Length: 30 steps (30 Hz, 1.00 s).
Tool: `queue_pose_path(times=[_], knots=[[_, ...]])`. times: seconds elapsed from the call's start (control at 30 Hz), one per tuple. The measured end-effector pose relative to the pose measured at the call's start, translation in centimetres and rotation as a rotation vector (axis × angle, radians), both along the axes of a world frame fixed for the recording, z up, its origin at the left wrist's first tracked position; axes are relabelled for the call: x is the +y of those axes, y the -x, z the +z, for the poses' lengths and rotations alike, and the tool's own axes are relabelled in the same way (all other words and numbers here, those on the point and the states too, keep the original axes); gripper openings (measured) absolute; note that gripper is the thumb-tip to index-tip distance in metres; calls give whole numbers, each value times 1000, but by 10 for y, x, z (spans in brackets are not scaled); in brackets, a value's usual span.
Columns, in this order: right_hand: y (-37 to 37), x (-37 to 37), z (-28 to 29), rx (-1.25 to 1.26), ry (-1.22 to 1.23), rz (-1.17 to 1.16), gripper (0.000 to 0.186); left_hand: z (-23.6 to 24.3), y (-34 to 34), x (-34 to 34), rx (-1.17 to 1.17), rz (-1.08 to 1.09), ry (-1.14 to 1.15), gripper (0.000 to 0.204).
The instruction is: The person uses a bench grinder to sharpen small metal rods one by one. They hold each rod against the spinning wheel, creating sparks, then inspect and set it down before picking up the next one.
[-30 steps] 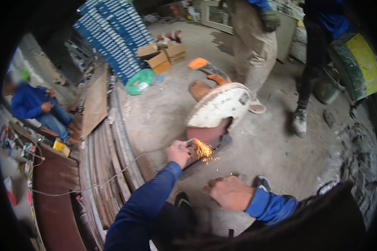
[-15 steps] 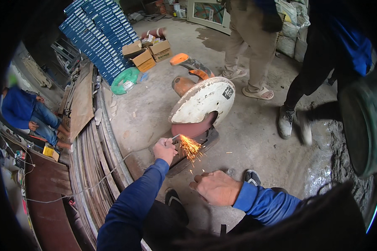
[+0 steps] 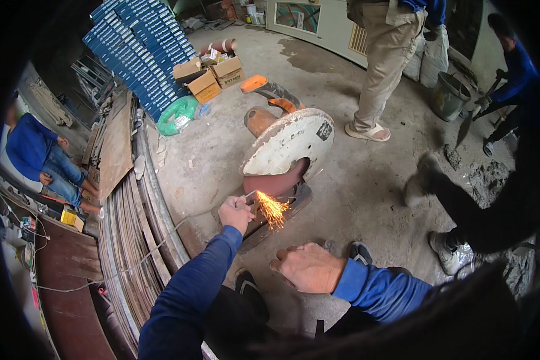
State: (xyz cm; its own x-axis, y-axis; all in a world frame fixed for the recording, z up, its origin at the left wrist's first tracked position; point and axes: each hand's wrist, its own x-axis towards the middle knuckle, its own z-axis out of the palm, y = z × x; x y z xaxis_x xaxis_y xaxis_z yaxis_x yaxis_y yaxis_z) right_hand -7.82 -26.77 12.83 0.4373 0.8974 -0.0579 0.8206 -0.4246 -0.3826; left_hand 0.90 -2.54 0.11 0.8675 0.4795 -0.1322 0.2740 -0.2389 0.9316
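My left hand (image 3: 236, 215) is closed in a pinch on a thin metal rod (image 3: 251, 195). The rod's tip meets the reddish-brown abrasive disc (image 3: 277, 182) of a cut-off saw, and orange sparks (image 3: 272, 210) spray down and right from it. A worn white guard (image 3: 291, 144) covers the upper disc. The saw's orange-and-black handle (image 3: 274, 95) and orange motor (image 3: 261, 122) sit behind the guard. My right hand (image 3: 309, 267) is curled, knuckles up, nearer to me and right of the saw base (image 3: 261, 231). Its palm side is hidden, so I cannot see whether anything is in it.
Long boards and metal strips (image 3: 141, 234) lie at the left, with a grey cable (image 3: 132, 267) across them. Blue boxes (image 3: 141, 60) and open cartons (image 3: 213, 78) stand behind. People (image 3: 48, 150) are nearby at left and right. A bucket (image 3: 450, 96) stands by wet cement (image 3: 492, 180).
The person at right carrying a dark bucket has moved past, uncovering a bucket and another person behind. The person in tan trousers has shifted right. My hands stay nearly still; sparks continue.
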Motion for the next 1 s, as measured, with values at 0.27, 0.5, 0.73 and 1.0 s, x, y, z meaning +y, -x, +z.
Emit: queue_pose_path(times=[0.27, 0.5, 0.73, 1.0], knots=[[-1, -1, 9, 22, 38, 1, 30, 1, -1, 1, 1, 7, 17, 21], [-2, -2, -10, -25, -135, -20, 20, -4, -3, 3, 32, 7, 22, 21], [-25, 7, -59, 165, -236, -362, 18, 24, 22, -7, 124, -103, 347, 17], [-31, 98, -123, 711, -900, -990, 36, 40, 51, -16, -46, -103, 230, 18]])
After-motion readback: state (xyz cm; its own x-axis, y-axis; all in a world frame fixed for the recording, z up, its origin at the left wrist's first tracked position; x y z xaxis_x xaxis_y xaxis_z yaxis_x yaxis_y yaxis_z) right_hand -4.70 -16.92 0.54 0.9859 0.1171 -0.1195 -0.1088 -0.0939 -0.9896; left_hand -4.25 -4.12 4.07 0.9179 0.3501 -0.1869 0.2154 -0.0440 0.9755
